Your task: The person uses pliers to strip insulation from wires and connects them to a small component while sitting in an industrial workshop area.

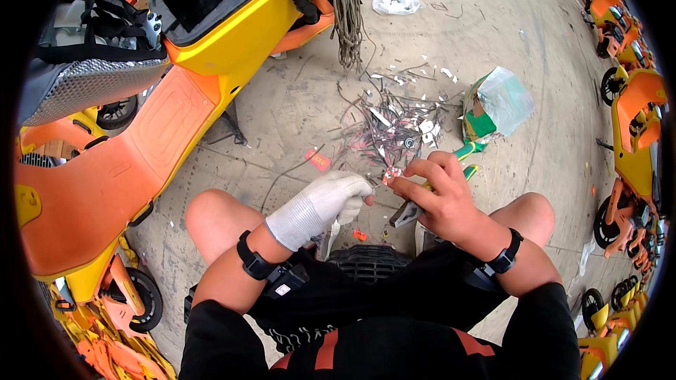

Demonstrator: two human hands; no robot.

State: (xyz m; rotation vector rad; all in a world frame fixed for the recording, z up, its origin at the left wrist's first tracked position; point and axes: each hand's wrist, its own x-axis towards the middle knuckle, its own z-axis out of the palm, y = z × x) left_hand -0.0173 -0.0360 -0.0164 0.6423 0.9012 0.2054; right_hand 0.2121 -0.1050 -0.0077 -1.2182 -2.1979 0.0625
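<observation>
My left hand [339, 195], in a white knit glove with bare fingertips, is curled closed in front of me. Whatever its fingers may hold is hidden. Just to its right, my bare right hand [445, 197] grips a pair of pliers [405, 215], whose grey jaws point down and to the left. Yellow-green handles [467, 151] stick out beyond its knuckles. Between the thumb and forefinger of this same hand is a small red-and-white piece [391, 175]. The two hands are close but apart.
Beyond my hands lies a pile of cut wires and scraps [394, 123] on the concrete floor. A green-and-white bag [498, 104] stands to its right. A yellow-orange scooter [169, 109] fills the left, with a cable bundle [345, 14] hanging from it. More scooters [634, 134] line the right.
</observation>
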